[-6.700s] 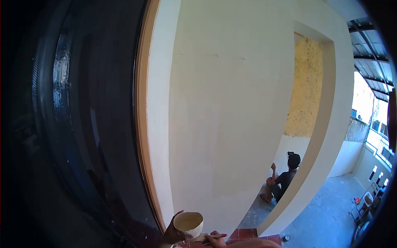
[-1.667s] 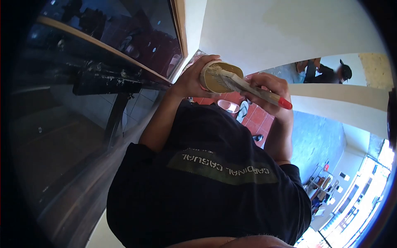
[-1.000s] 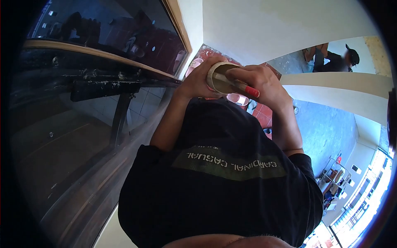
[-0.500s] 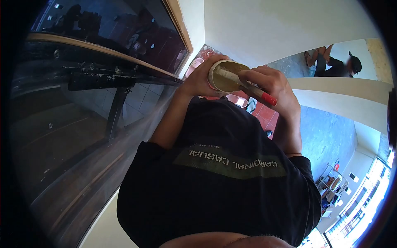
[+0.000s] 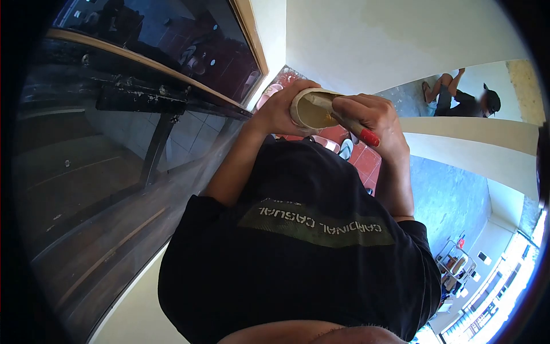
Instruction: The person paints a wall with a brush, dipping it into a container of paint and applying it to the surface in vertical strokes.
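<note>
My left hand (image 5: 279, 113) is wrapped around the side of a pale cup-like container (image 5: 313, 112), tilted so that its mouth faces me. A cream-yellow coating shows inside. In my right hand (image 5: 377, 119) is a paintbrush (image 5: 361, 132) with a red-ended handle, gripped by closed fingers at the container's right rim. The brush's bristles are mostly hidden behind the fingers and rim. Both hands are held in front of my black T-shirt (image 5: 298, 269).
To the left stands a dark, worn panel with a black metal bracket (image 5: 140, 100) and a wood-framed glass pane (image 5: 172, 40). Slippers (image 5: 346, 149) lie on red floor tiles (image 5: 366, 163). Another person (image 5: 467, 103) in a cap sits beyond a low wall (image 5: 470, 135). A rack (image 5: 455, 264) stands at right.
The brush has shifted within the container; its pale bristle end lay across the opening before and is now mostly out of sight. My right hand has moved slightly left. The view has shifted a little.
</note>
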